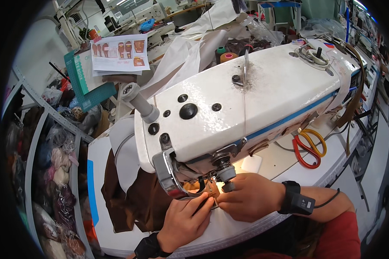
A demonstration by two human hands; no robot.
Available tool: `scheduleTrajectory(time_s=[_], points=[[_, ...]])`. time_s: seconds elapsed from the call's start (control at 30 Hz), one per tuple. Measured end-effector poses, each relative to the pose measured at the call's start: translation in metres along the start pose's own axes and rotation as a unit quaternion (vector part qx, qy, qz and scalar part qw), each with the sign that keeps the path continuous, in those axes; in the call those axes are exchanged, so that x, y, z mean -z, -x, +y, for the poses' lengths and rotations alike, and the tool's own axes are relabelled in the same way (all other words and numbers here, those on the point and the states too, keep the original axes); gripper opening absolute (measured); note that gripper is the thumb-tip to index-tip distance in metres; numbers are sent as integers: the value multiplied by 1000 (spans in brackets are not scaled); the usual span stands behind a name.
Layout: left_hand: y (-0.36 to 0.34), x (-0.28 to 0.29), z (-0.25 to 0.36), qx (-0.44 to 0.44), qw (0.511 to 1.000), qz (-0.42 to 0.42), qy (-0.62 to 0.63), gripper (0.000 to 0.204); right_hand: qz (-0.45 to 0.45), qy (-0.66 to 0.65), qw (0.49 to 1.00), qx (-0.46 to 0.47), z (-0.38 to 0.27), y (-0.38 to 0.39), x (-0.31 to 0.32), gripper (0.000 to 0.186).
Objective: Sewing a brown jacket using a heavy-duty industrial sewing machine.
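Observation:
A white sewing machine [263, 90] spans the middle of the view, its lit needle area low at the front. Just left of the needle, my left hand [186, 221] reaches in with fingers stretched out, the fingertips resting on a small brown piece [212, 190]. From the other side my right hand [251, 196] has its fingers curled in, closed at that piece's right edge beside the presser parts. Its fingertips are partly hidden. A larger brown sheet of material [149, 203] drapes over the white table [242, 228] to the left of the machine head.
Red-handled and yellow-handled scissors [309, 149] lie to the right. Thread spools [227, 56] stand behind the machine. Printed sheets [120, 52] and a green cutting mat [95, 96] hang at the far left, above metal shelves [41, 125] of bagged materials.

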State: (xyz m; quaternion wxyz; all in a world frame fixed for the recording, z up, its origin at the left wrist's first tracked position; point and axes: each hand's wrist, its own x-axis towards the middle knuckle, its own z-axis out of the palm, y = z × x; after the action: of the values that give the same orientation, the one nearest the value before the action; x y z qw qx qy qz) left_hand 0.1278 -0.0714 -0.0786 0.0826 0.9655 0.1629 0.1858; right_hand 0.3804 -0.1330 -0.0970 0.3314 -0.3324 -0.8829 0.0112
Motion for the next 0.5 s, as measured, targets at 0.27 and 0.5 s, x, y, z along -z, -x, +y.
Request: scheduleTrajectory(time_s=[0.27,0.5], points=[[1,-6,-4,-9,1000,17,7,41,-17,-21,994,-103,13,-6,-14,10],[-3,-2,-4,-23,999,29,18,40,-25,-10,986,-164,6,-24,0,13]])
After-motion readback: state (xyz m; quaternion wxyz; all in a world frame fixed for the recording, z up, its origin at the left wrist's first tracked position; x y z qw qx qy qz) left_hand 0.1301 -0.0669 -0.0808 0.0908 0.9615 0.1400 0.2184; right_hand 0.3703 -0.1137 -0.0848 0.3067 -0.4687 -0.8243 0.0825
